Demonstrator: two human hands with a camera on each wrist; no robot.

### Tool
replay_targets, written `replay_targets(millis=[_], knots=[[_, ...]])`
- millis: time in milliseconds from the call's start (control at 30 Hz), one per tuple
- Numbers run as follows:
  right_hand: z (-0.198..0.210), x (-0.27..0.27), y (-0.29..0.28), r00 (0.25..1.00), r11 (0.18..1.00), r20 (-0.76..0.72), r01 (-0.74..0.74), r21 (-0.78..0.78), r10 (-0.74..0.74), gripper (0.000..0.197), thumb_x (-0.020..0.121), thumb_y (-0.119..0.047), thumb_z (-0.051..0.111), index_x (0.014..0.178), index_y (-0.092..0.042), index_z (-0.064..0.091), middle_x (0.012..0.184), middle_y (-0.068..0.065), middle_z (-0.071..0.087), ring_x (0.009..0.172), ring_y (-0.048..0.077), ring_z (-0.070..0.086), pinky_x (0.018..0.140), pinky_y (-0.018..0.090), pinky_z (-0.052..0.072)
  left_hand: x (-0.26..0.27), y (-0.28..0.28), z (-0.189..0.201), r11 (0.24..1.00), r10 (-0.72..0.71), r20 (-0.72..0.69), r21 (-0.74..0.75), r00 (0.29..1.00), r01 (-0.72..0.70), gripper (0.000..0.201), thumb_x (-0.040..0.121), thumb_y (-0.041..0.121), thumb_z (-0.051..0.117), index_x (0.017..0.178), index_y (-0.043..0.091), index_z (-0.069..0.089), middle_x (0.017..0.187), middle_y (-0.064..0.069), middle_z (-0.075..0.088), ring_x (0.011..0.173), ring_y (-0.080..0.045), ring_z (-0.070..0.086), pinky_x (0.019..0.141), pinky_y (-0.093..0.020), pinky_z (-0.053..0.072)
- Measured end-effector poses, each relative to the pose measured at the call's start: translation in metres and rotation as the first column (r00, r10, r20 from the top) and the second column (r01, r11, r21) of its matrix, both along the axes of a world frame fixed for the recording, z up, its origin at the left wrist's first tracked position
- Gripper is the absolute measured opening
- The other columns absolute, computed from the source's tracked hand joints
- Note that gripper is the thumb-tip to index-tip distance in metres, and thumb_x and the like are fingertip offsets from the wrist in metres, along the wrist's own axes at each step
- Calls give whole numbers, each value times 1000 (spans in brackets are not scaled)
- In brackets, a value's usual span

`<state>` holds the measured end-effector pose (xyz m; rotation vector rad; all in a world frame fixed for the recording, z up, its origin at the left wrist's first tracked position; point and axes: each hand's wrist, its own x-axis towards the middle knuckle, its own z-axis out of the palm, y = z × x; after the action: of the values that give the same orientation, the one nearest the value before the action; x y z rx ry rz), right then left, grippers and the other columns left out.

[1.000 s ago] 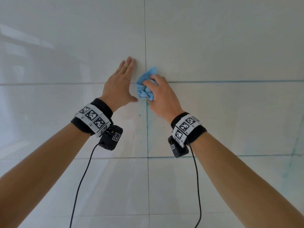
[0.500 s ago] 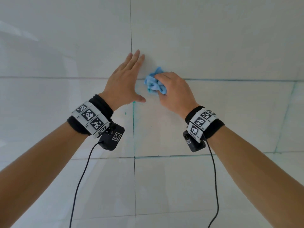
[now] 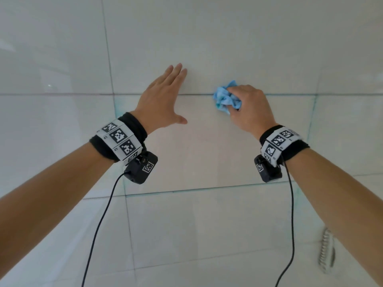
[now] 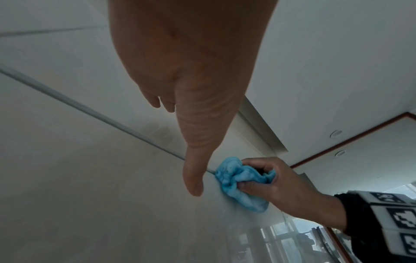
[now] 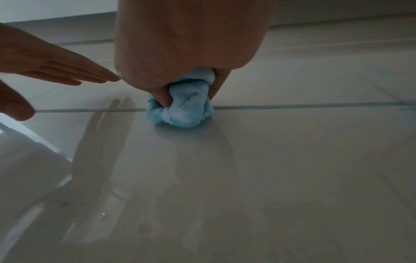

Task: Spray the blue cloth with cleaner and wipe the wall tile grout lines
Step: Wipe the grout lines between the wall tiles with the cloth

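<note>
A bunched blue cloth (image 3: 226, 98) is pressed on the horizontal grout line (image 3: 290, 94) of the pale tiled wall. My right hand (image 3: 249, 106) grips the cloth (image 5: 183, 108), fingers and thumb curled round it (image 4: 242, 179). To its left my left hand (image 3: 163, 96) lies flat on the wall with straight fingers across the same grout line, thumb (image 4: 193, 178) spread toward the cloth. The two hands are apart. No spray bottle is in view.
Glossy large tiles fill the view; a vertical grout line (image 3: 107, 59) runs left of the left hand and another (image 3: 313, 112) to the right, tinted blue-green. A metal hose (image 3: 327, 251) hangs at the lower right. Wrist camera cables dangle below both arms.
My right hand has slid the cloth rightward along the horizontal grout line, away from the vertical joint. The left hand has followed to the right, still flat on the wall.
</note>
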<state>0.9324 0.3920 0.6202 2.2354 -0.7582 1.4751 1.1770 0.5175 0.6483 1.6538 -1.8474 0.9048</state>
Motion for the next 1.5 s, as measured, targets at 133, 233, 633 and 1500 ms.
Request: replay_targets(millis=[133,233,633,1500], knots=[[-2,-67,-38,999,1000,36,28,0,-28,38,87,-18,74,125,-19,70,103,7,72,90,27,64,81,46,56,-48,-25,-6,999,37,-19,-18,999,-38,129,75,47,89,167,16,4,175,0,-2,161,-18,-1,129,-36,9],[-6,-105,-60,999,1000,41,15,13,-16,38,89,-19,73,126,-21,68,103,3,70,91,21,60,80,41,55,-85,-44,-7,997,72,-30,-1,997,-72,129,75,47,90,167,15,5,175,0,-1,161,-19,0,129,-37,10],[-12,-179,-95,991,996,126,39,76,-48,34,87,-18,71,121,-16,70,104,6,69,95,27,62,79,35,50,-161,-77,4,989,147,12,1,989,-147,133,73,45,91,166,15,1,175,-1,-5,161,-23,-2,130,-40,11],[47,-273,-174,979,958,110,-137,-252,169,28,89,-11,72,117,-14,69,115,-1,70,105,19,62,85,25,48,-291,-164,1,975,209,26,-82,978,-206,151,62,53,94,166,18,-10,174,3,-14,161,-21,-8,130,-38,6]])
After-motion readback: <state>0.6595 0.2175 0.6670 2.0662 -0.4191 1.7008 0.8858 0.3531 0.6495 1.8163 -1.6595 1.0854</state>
